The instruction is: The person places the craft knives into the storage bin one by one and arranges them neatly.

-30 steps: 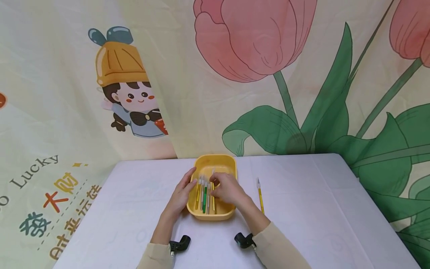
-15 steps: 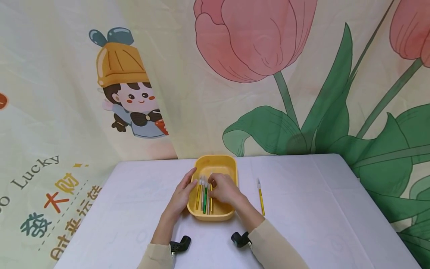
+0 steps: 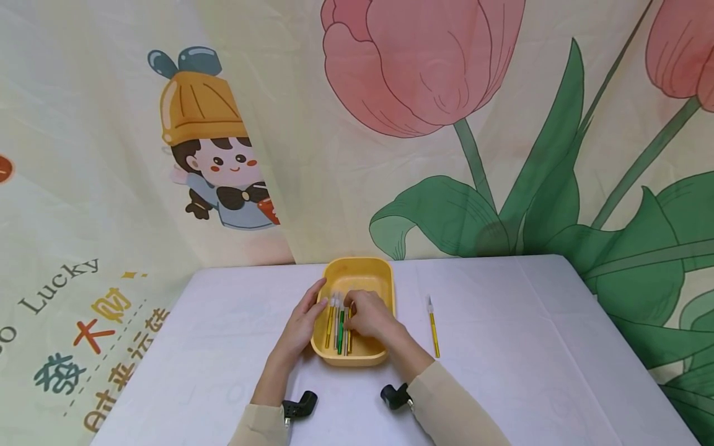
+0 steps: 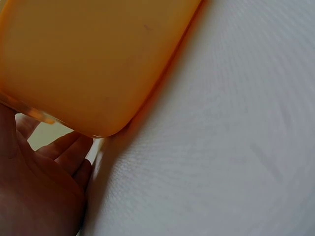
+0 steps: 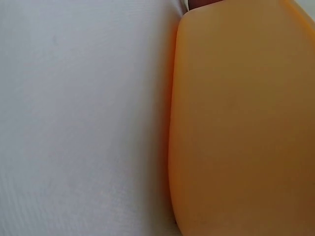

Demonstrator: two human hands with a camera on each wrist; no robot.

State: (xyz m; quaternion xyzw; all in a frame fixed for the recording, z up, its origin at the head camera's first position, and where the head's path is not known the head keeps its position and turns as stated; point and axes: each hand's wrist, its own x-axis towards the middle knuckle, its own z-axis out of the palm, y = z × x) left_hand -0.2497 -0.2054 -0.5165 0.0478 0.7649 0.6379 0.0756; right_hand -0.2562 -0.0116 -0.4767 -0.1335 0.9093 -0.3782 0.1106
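My left hand (image 3: 298, 325) grips the left side of a yellow plastic tray (image 3: 362, 361), thumb over the rim and fingers outside. In the left wrist view, the fingers (image 4: 71, 150) show beyond the tray's end. Several slim pen-like tools lie side by side in the tray's left half, among them a green one (image 3: 341, 331) and a yellow one (image 3: 328, 328), with pale capped tips. My right hand (image 3: 372, 316) reaches into the tray and pinches another yellow pen-like tool (image 3: 350, 341) at the right of the row; the hand hides its upper part.
One more yellow pen-like tool (image 3: 434, 331) with a pale tip lies on the white-covered table (image 3: 530, 347), right of the tray. Behind the table's back edge hangs a printed cloth (image 3: 312, 186) with tulips and a cartoon figure. The right wrist view shows mostly the tray's outer wall (image 5: 241, 123).
My right hand has shifted slightly left inside the tray, bringing the yellow pen-like tool close against the row. The left hand and the tray stay where they were.
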